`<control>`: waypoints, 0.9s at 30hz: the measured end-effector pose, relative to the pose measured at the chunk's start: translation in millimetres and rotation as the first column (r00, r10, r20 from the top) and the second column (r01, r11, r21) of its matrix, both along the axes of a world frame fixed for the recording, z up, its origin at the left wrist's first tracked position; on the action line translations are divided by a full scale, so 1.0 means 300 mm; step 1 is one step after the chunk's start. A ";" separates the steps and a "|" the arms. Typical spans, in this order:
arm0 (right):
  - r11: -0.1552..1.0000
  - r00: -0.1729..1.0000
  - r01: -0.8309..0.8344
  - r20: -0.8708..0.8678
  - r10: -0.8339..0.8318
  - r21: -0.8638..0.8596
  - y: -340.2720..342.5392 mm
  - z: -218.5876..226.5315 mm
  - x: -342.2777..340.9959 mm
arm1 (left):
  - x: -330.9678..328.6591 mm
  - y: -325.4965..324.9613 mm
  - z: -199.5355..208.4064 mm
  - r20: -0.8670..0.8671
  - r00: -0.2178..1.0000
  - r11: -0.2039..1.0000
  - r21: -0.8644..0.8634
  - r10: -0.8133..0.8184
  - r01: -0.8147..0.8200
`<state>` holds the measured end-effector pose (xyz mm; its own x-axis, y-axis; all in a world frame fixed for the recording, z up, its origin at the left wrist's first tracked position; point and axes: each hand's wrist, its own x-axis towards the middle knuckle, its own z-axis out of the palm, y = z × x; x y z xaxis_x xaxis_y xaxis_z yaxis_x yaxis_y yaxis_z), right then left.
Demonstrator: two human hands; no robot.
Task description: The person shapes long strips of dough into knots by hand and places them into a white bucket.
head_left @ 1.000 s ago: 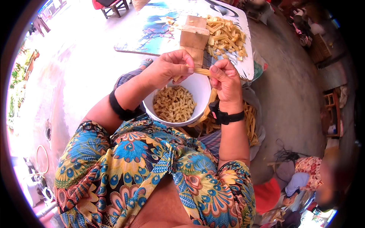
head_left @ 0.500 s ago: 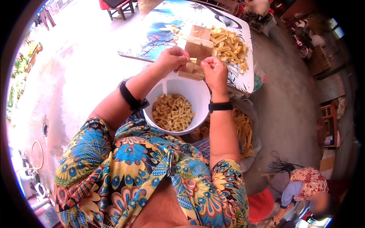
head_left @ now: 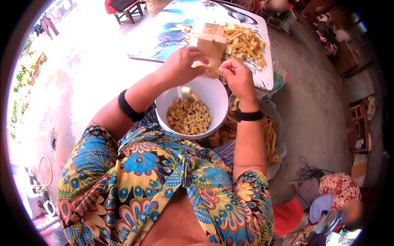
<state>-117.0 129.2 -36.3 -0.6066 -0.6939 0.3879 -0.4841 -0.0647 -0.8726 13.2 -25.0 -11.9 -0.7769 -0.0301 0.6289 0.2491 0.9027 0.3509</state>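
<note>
A blurred piece (head_left: 187, 90) had newly appeared below my left grip (head_left: 181, 64), over the bucket (head_left: 218, 98), apparently one finished; my right grip (head_left: 239, 80) pinched a strip (head_left: 215, 70); I could not tell the left's closure.

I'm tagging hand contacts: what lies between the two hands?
In the head view, a yellowish strip lies between the left hand and right hand.

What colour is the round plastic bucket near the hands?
The round plastic bucket is white, slightly bluish inside; it shows best in the head view.
</note>
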 end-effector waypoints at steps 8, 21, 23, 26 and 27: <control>0.971 0.961 -0.228 0.180 0.211 0.079 0.090 0.030 -0.008 | 0.049 -0.044 0.035 0.232 0.972 0.957 0.287 -0.031 -0.039; 0.995 0.749 0.007 -0.659 -0.070 -0.099 0.021 0.047 0.177 | 0.052 0.041 0.011 -0.121 0.706 -0.079 0.993 -0.697 0.092; 0.986 0.818 -0.046 -0.573 -0.056 -0.162 0.020 0.020 0.161 | 0.055 0.053 0.022 -0.156 0.705 -0.168 0.984 -0.692 0.053; 0.930 0.903 -0.159 -0.429 0.002 -0.331 -0.007 0.008 0.165 | 0.029 0.044 -0.022 -0.202 0.738 -0.207 0.975 -0.644 0.086; 0.924 0.981 -0.187 -0.014 0.193 -0.333 -0.006 -0.023 0.158 | 0.004 0.063 -0.031 -0.193 0.822 -0.206 0.974 -0.535 0.095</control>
